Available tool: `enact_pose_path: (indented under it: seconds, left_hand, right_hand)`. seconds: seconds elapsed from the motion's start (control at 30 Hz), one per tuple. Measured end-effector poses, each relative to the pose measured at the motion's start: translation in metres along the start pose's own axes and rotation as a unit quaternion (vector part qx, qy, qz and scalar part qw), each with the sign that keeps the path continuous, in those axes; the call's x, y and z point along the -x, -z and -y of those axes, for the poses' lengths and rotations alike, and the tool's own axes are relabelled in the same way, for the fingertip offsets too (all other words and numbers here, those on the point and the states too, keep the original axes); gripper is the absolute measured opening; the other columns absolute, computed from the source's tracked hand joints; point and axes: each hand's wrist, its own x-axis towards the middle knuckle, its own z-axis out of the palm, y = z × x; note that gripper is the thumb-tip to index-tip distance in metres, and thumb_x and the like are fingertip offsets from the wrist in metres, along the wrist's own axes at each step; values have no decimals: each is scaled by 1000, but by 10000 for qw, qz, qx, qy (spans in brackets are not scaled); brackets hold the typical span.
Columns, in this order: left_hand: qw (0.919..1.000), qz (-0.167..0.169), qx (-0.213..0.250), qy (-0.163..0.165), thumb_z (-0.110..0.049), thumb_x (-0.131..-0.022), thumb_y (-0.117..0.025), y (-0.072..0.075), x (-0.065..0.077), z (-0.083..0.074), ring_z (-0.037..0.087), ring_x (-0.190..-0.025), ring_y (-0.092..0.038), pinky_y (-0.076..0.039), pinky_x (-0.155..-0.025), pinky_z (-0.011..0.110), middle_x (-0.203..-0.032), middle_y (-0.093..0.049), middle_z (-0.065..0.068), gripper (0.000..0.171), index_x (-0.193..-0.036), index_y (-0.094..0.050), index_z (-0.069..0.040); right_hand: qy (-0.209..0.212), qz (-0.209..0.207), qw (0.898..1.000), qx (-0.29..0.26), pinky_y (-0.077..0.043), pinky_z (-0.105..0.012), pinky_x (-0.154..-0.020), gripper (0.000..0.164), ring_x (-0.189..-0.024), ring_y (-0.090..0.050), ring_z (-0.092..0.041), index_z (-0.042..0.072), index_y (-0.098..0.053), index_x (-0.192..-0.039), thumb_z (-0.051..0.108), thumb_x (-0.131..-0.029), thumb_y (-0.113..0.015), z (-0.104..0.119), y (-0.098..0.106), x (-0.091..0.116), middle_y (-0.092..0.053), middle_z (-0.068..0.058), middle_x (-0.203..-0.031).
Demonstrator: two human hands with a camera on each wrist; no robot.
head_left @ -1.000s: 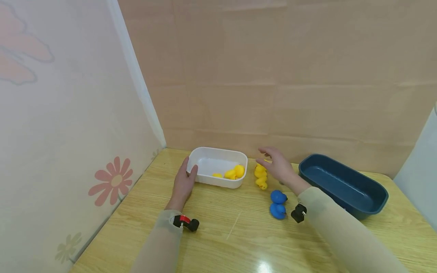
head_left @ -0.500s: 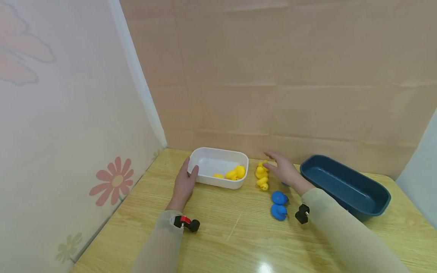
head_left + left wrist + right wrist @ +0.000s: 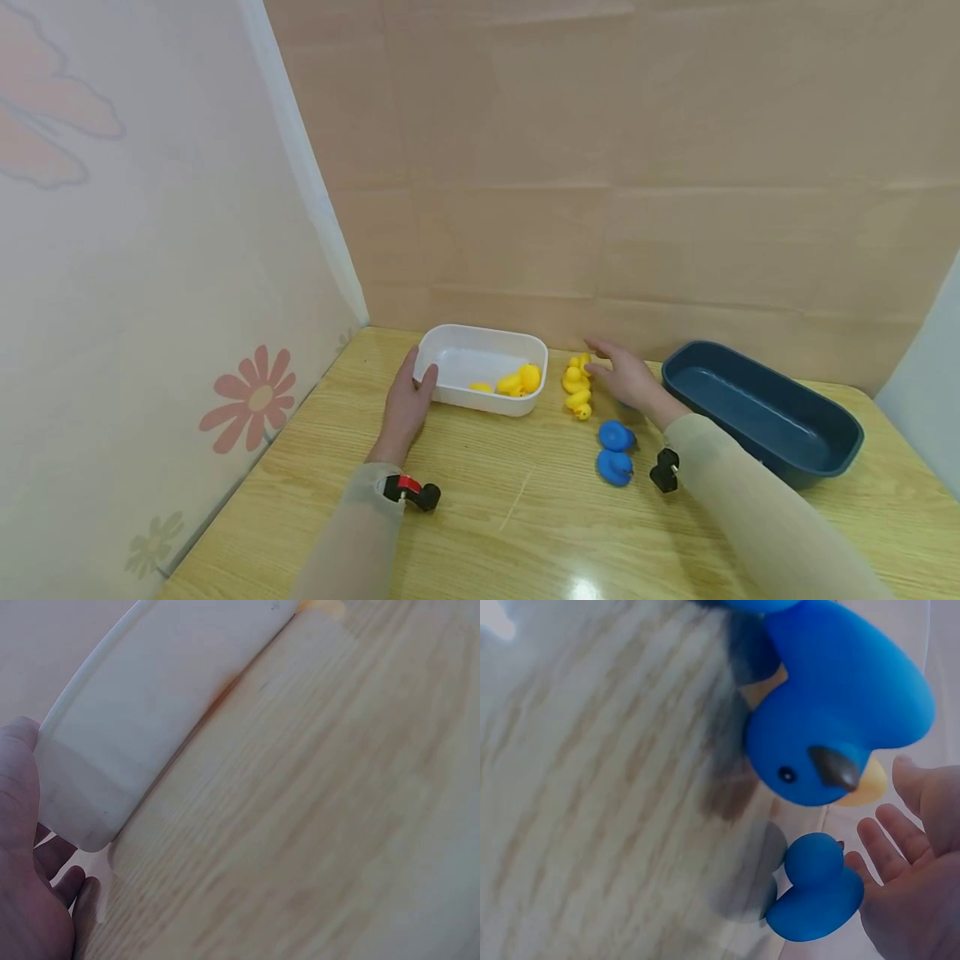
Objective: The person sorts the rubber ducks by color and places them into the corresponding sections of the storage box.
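My left hand (image 3: 405,408) holds the left end of a white plastic tub (image 3: 468,400), thumb at the near rim and fingers round the corner. Inside the tub's right end lie several yellow rubber ducks (image 3: 529,377). To its right, more yellow rubber ducks (image 3: 577,402) stand in a cluster. My right hand (image 3: 632,382) reaches to that cluster, thumb and fingers spread, thumb tip overlapping the rear duck. Two blue rubber ducks (image 3: 615,468) stand nearer to me. In the right wrist view another blue duck (image 3: 817,900) sits beside the right hand's fingers, mostly hidden in the head view.
A dark blue plastic tub (image 3: 757,408) stands on the right, behind my right forearm. The wooden table (image 3: 480,517) ends at a brown paper-covered wall (image 3: 510,208) at the back. A flower-patterned sheet (image 3: 150,292) hangs along the left.
My right hand has moved slightly right and down, lowering toward the yellow rubber ducks and uncovering more of them. The left hand stays on the white tub.
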Motion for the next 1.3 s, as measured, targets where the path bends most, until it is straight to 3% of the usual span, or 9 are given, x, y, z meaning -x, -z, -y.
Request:
enact_pose_path:
  seconds: [1.03, 1.3]
  left_hand:
    - [9999, 3, -78, 101, -47, -116, -55, -2, 0, 2, 37, -164, -31, -27, -132, 55, -177, -36, 17, 74, -175, -30, -10]
    - [10000, -33, -5, -4, -44, -116, -55, 0, 1, -1, 38, -163, -31, -27, -132, 55, -176, -36, 19, 73, -174, -30, -7]
  right_hand:
    - [-238, 243, 9993, 171, -44, -68, -117, 58, -139, -58, -49, -4, -45, -164, 17, -113, -64, -9, -9, -11, -51, -29, -162]
    - [-273, 156, 9992, 232, -47, -66, -116, 56, -134, -60, -48, -4, -49, -161, 16, -112, -66, -7, -10, -11, -57, -29, -156]
